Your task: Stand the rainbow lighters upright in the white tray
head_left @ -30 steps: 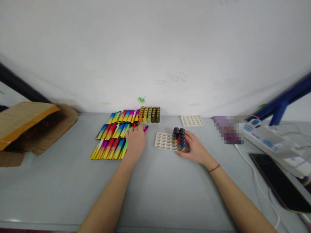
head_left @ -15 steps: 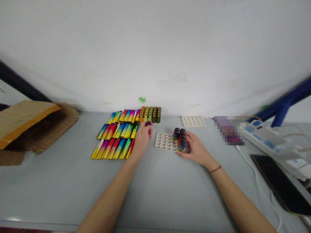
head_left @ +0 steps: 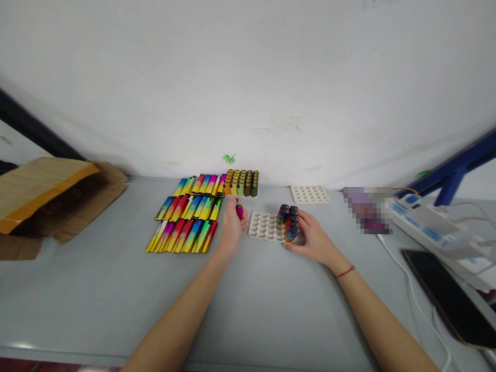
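Note:
My left hand (head_left: 232, 227) is closed around a shiny magenta, lighter-shaped metallic case (head_left: 239, 211) with a dark top, held upright just left of a white tray with round holes (head_left: 263, 227). Several rainbow cases with black tops (head_left: 292, 222) stand upright in that tray's right-hand columns. Around the right end of the tray curls my right hand (head_left: 312, 240), thumb at the front corner and fingers along the standing cases; its fingertips are partly hidden. Left of my left hand, rainbow metallic cases (head_left: 182, 236) lie flat in three rows.
Gold-topped cases (head_left: 242, 183) stand packed in another tray by the wall. A further white holed tray (head_left: 310, 194) lies at the back right. An open cardboard box (head_left: 50, 191) is at left; a power strip (head_left: 434, 227), white cable (head_left: 406, 284) and black phone (head_left: 445, 292) are at right.
My left hand has moved slightly toward me and right, away from the packed cases, with the magenta case now showing more. My right hand stays at the tray.

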Motion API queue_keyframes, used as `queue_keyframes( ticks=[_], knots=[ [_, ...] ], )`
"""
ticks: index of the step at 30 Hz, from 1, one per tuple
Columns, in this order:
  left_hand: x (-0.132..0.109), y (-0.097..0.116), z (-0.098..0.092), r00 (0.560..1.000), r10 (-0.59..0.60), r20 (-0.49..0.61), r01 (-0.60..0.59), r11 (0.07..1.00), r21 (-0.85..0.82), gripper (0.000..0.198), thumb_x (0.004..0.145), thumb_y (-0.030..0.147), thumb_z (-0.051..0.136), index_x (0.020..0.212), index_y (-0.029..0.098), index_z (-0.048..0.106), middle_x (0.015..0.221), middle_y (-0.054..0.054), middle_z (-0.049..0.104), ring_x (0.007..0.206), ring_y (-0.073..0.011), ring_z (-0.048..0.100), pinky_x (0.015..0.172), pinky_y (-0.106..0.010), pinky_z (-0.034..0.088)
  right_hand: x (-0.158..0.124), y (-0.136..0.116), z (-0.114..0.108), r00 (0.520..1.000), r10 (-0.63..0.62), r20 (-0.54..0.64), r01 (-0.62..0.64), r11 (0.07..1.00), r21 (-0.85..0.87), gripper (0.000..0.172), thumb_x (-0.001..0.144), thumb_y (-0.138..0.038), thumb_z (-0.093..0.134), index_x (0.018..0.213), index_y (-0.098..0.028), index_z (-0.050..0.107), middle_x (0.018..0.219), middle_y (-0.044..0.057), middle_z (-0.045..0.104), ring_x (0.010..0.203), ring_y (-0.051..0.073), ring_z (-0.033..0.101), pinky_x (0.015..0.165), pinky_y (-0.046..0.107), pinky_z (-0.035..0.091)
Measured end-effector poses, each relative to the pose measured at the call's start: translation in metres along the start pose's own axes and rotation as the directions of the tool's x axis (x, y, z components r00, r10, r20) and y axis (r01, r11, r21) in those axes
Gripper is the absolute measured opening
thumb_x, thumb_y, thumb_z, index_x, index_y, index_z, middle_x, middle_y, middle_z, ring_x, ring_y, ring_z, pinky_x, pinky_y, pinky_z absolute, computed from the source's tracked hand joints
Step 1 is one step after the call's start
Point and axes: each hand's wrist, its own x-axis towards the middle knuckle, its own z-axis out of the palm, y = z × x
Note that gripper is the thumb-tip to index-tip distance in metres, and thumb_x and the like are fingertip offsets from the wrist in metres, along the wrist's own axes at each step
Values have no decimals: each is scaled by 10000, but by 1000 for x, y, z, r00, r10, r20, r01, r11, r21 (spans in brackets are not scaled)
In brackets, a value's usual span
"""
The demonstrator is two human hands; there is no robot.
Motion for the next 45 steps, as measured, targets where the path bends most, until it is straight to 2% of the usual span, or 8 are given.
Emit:
queue_keyframes(
  ticks=[4, 9, 13, 21, 26, 32, 40, 45],
  knots=[
    [-2, 1, 2, 999, -49, -13, 49, 998, -42, 495, 902, 465, 335, 476, 213, 320, 400, 70, 214, 343, -62, 194, 352, -181, 180, 0, -1, 0, 1000, -2, -6, 2, 1000, 4, 701, 768, -496, 700, 1347, -151, 505, 1364, 192, 533, 1279, 353, 488, 1099, 542, 399],
    [-3, 3, 4, 994, -70, -79, 62, 993, -99, 431, 884, 400, 337, 498, 209, 343, 397, 74, 219, 338, -63, 189, 341, -166, 175, 0, 0, 0, 1000, -5, -11, 5, 1000, 9, 700, 770, -497, 701, 1347, -157, 500, 1365, 191, 532, 1278, 351, 486, 1099, 549, 396],
    [-4, 6, 5, 992, -94, -86, 82, 988, -133, 415, 885, 352, 322, 496, 207, 344, 397, 77, 207, 328, -63, 174, 330, -169, 167, 0, 1, 0, 1000, -6, -3, 6, 1000, 0, 707, 768, -500, 704, 1336, -130, 505, 1361, 207, 532, 1276, 350, 486, 1101, 542, 398],
    [-7, 6, 7, 989, -142, -48, 134, 981, -143, 500, 923, 480, 310, 506, 206, 341, 411, 81, 195, 331, -57, 176, 335, -167, 169, 0, 1, 0, 1000, -10, -1, 10, 1000, -8, 712, 769, -501, 704, 1336, -123, 502, 1366, 211, 529, 1276, 348, 487, 1103, 535, 400],
    [-6, 5, 7, 989, -133, -59, 128, 987, -94, 469, 906, 410, 327, 486, 202, 337, 405, 76, 196, 328, -54, 156, 331, -164, 140, 0, 0, 0, 1000, -7, 0, 7, 1000, 1, 714, 768, -498, 704, 1347, -138, 492, 1364, 202, 532, 1270, 347, 490, 1095, 542, 404],
    [-6, 9, 6, 988, -133, -78, 122, 983, -136, 412, 868, 412, 388, 513, 208, 340, 415, 85, 190, 327, -57, 164, 329, -166, 146, 0, -1, 0, 1000, -6, -6, 6, 1000, 6, 709, 768, -498, 699, 1351, -150, 493, 1360, 199, 535, 1270, 353, 491, 1091, 554, 400],
    [-6, 4, 7, 999, -45, -1, 44, 989, -141, 542, 869, 681, 344, 617, 205, 405, 442, 76, 303, 351, -57, 261, 354, -178, 213, 0, -1, -1, 1000, 6, 8, -6, 1000, 14, 710, 777, -504, 697, 1365, -167, 487, 1374, 191, 526, 1278, 356, 486, 1092, 568, 397],
    [-4, -11, 8, 980, 171, 104, -174, 984, 22, 277, 860, 471, 520, 959, 212, 500, 575, 71, 484, 446, -85, 411, 432, -188, 344, 0, -1, -1, 1000, -4, 7, 4, 1000, 7, 708, 771, -494, 706, 1345, -136, 499, 1366, 204, 527, 1272, 351, 489, 1098, 548, 400]
  ],
)
